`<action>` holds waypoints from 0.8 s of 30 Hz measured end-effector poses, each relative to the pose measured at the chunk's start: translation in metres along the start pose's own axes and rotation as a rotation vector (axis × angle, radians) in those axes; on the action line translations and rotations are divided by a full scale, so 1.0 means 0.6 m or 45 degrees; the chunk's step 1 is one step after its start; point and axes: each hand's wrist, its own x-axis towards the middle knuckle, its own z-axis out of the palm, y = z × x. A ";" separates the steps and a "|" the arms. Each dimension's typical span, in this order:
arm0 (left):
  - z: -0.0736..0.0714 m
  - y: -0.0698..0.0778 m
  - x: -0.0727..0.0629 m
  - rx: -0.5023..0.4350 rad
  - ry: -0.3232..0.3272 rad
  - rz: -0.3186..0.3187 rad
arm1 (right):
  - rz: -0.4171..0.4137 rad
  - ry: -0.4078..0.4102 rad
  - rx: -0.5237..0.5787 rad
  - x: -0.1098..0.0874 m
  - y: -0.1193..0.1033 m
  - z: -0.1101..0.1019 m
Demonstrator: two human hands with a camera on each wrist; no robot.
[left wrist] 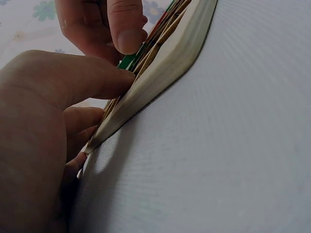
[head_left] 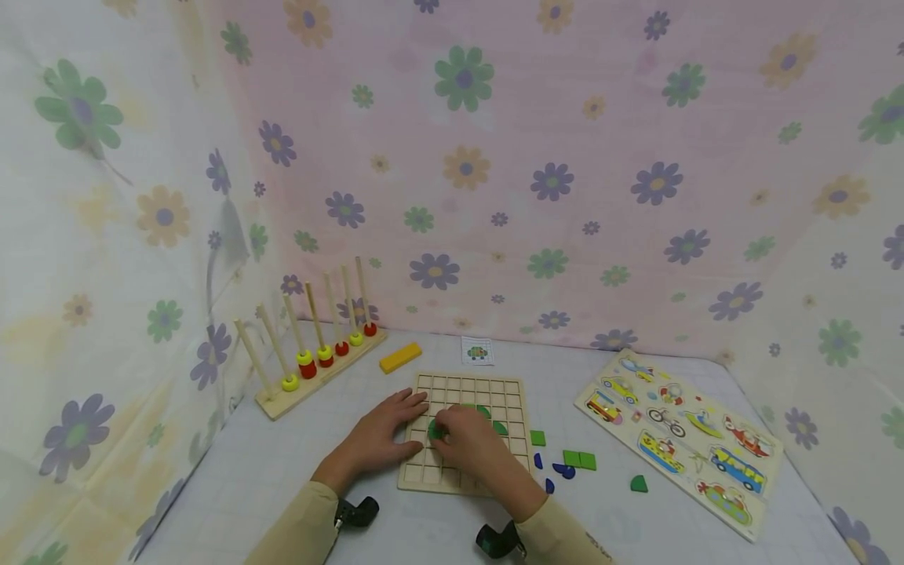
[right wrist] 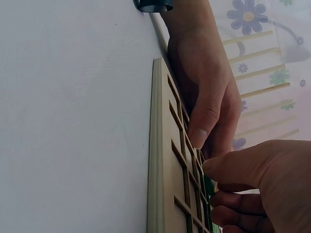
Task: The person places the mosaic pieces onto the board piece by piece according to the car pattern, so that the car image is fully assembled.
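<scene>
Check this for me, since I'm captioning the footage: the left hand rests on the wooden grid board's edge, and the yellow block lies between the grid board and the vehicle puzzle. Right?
Not quite: the head view shows the yellow block between the peg stand and the grid board. The left hand does rest on the board's edge.

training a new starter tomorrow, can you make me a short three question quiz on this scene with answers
1. True or false: the left hand touches the grid board.
2. In the head view, which stands farthest left?
A. vehicle puzzle
B. bead rack
C. yellow block
3. What colour is the piece that the right hand pinches?

Key: 1. True. 2. B. 3. Green.
</scene>
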 end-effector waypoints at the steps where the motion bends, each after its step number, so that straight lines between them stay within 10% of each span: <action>1: 0.000 0.000 0.000 0.001 -0.001 0.000 | 0.006 -0.006 -0.001 0.000 0.000 0.002; 24: 0.001 -0.001 0.001 0.002 -0.003 0.004 | 0.032 -0.008 -0.030 -0.001 -0.005 0.001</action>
